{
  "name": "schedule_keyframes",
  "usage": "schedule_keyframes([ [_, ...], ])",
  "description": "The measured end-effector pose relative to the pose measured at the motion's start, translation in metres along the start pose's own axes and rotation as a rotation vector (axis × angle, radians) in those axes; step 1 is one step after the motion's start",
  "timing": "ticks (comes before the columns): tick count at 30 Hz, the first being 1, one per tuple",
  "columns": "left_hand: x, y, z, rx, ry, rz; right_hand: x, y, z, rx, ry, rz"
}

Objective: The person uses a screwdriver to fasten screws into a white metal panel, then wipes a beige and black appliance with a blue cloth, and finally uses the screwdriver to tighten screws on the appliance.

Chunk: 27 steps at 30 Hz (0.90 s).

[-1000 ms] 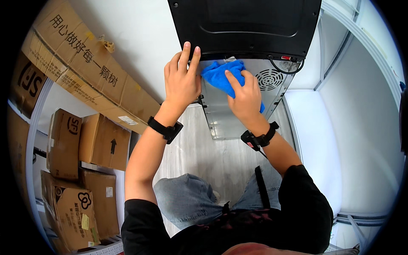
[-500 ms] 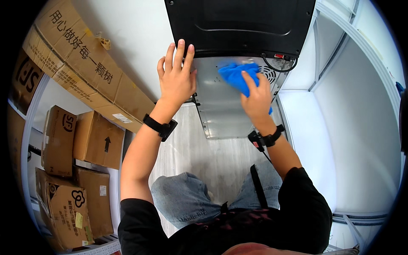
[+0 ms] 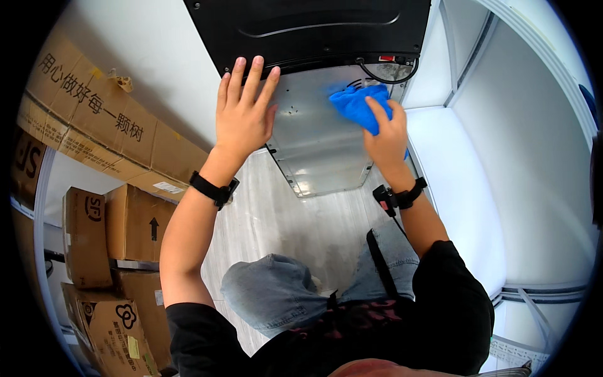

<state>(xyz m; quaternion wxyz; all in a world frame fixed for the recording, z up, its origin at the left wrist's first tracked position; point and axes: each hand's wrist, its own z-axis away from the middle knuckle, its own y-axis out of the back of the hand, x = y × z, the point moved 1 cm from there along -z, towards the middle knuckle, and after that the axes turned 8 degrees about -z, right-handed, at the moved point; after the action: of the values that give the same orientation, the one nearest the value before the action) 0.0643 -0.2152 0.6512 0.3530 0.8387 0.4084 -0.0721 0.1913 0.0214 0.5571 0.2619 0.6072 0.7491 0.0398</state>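
Observation:
A cabinet-like appliance stands before me, with a black upper panel and a silver metal panel below it. My left hand lies with fingers spread against the lower left edge of the black part. A bunched blue cloth is gripped in my right hand, against the upper right of the metal panel, where it covers most of the vent slots. Just above the cloth a black power cord loops from beside a small red switch.
A long cardboard carton leans along the left side, above a shelf with several brown boxes. To the right stand a white ledge and a pale curved wall. Grey wood-look flooring shows around the appliance's foot.
The view has shifted, so the appliance and carton appear farther left. The blue cloth has moved right across the metal panel with my right hand. My left hand keeps its place on the edge.

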Motion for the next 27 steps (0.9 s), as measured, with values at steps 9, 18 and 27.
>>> schedule_keyframes([
  [9,-0.003,-0.018,-0.007,0.07,-0.021,-0.035,-0.028,-0.039,0.003,-0.06,0.079,-0.024],
  [18,0.003,-0.025,-0.014,0.047,-0.018,-0.027,-0.052,-0.075,0.005,-0.137,0.133,-0.127],
  [27,-0.001,-0.023,-0.013,0.074,-0.022,-0.033,0.025,-0.01,-0.018,0.096,0.01,0.014],
])
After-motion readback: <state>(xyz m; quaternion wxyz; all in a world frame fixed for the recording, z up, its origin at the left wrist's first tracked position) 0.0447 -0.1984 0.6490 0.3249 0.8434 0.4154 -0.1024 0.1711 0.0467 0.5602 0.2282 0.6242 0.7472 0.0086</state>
